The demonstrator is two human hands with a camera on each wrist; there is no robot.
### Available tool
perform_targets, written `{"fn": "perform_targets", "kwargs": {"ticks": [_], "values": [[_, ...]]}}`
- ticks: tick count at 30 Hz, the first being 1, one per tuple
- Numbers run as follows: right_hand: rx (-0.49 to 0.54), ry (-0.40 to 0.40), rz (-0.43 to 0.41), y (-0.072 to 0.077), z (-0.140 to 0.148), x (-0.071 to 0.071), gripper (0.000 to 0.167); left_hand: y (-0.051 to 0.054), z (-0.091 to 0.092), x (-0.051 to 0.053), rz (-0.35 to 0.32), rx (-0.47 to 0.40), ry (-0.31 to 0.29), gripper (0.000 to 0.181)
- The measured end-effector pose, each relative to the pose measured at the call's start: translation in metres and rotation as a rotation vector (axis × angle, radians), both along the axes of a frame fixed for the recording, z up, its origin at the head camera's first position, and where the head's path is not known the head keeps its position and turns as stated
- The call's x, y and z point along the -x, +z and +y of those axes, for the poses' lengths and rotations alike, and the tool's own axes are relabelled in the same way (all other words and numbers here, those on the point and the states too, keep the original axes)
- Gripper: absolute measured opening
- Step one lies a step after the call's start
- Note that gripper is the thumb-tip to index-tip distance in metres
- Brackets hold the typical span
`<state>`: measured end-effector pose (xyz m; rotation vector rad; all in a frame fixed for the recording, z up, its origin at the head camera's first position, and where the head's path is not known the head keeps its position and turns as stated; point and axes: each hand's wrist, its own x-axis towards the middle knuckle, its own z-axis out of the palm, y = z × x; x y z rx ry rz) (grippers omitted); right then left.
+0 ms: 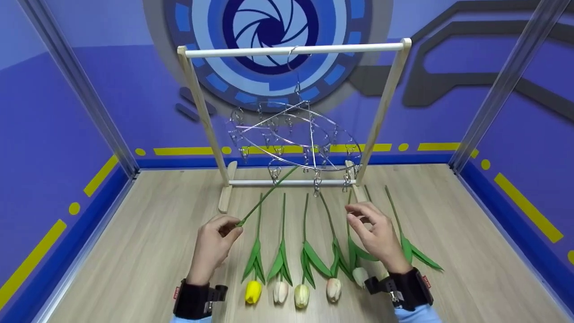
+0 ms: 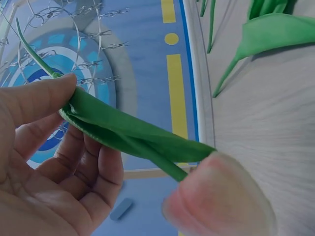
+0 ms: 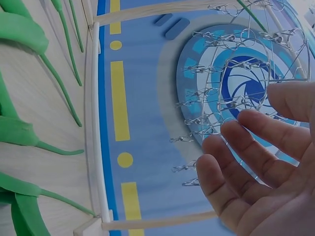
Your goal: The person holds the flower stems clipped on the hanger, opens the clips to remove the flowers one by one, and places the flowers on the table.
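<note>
In the head view my left hand (image 1: 216, 242) pinches an artificial tulip by its green stem (image 1: 268, 194). The stem slants up and right, its tip by the near rim of a metal clip hanger (image 1: 311, 134); whether they touch I cannot tell. The left wrist view shows this tulip's pink-white bloom (image 2: 221, 201) and folded leaf (image 2: 128, 123), thumb and index finger at the leaf base. My right hand (image 1: 376, 231) hovers over the tulips at the right, fingers loosely bent. Nothing is in its grasp in the right wrist view, where small wire clips (image 3: 197, 93) hang beyond its fingertips.
A wooden rack (image 1: 389, 94) with a white top rod (image 1: 242, 51) bears the hanger. Several tulips lie in a row on the table (image 1: 170, 197), among them a yellow tulip (image 1: 253, 292) and a pale yellow tulip (image 1: 302, 296). Blue printed walls (image 1: 103, 89) enclose the table.
</note>
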<state>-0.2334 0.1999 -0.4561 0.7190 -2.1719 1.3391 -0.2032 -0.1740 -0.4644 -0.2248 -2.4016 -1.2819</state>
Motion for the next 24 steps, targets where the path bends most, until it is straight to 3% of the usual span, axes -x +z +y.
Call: {"fn": "perform_targets", "kwargs": {"ticks": [7, 24], "values": [[-0.022, -0.009, 0.007, -0.005, -0.001, 0.002, 0.024, -0.007, -0.003, 0.004, 0.001, 0.029, 0.010, 0.012], [-0.064, -0.028, -0.039, -0.009, -0.001, 0.002, 0.025, -0.015, -0.006, 0.007, -0.176, -0.018, 0.067, 0.012]]}}
